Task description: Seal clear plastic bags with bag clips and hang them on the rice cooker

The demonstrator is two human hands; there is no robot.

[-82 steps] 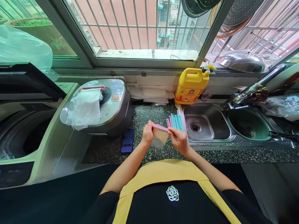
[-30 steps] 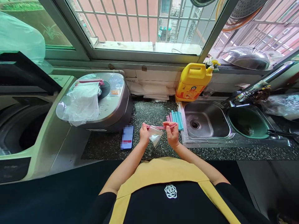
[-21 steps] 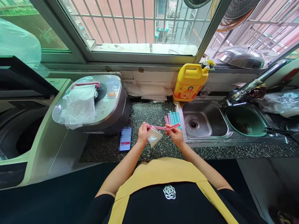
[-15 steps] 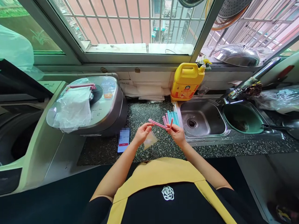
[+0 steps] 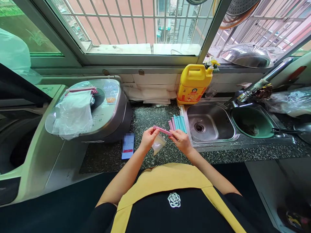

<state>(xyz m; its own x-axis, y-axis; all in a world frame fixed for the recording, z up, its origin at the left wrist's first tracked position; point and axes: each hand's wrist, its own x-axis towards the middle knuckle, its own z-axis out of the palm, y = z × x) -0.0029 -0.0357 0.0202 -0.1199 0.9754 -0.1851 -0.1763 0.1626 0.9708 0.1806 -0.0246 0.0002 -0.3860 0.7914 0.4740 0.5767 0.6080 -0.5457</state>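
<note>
Between my two hands a pink bag clip (image 5: 163, 130) is held slightly tilted, above the counter. My left hand (image 5: 148, 138) pinches its left end, and my right hand (image 5: 181, 140) has its fingers closed at the right end. Below the clip hangs a small clear plastic bag (image 5: 158, 144) with pale contents, close to my left fingers; how its top meets the clip is hard to see. Just beyond my right hand lie several blue clips (image 5: 179, 122) and pink clips (image 5: 172, 123) side by side.
A phone (image 5: 128, 146) lies left on the speckled counter (image 5: 150, 118). Further left stands a rounded appliance (image 5: 111, 113) with a plastic bag package (image 5: 74, 113) on top. A yellow jug (image 5: 193, 84) stands behind the steel sink (image 5: 206, 124), which has a green basin (image 5: 252, 123) at right.
The pink clip's two arms, spread apart before at the right end, now lie together. My right hand has shifted slightly along it, and the view has moved a little.
</note>
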